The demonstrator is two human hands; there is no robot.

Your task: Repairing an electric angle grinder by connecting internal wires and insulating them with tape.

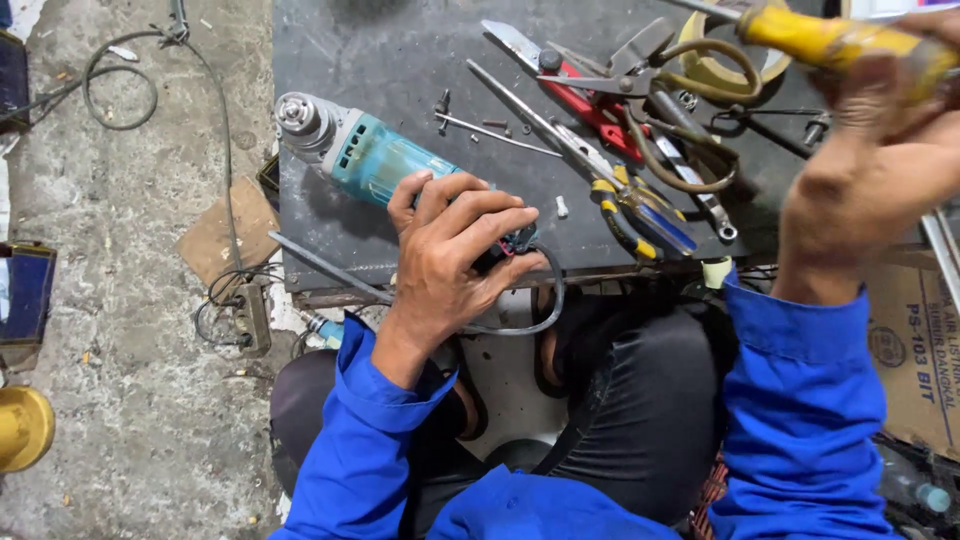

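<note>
A rough, stained concrete floor surrounds a low dark metal worktable (400, 60), scuffed and dusty, with the person crouched at its 6 o'clock edge in blue sleeves. On it lies a teal power tool (365, 155), likely an angle grinder, its translucent plastic body pointing to 10 o'clock and ending in a bare silver gear head. The left hand (455, 255) is clamped over the tool's rear end at the table's near edge, apparently pinning it flat so it cannot roll; a black cord (545, 310) loops out beneath the fingers. The right hand (870, 150), raised at 2 o'clock and well apart from the left, is closed around a worn yellow screwdriver handle (830, 40). Between them lie steel scissors (620, 70), red-handled pliers (600, 110), yellow-and-blue pliers (640, 215), a tape roll (720, 75) and loose screws (561, 207), all within easy reach.
</note>
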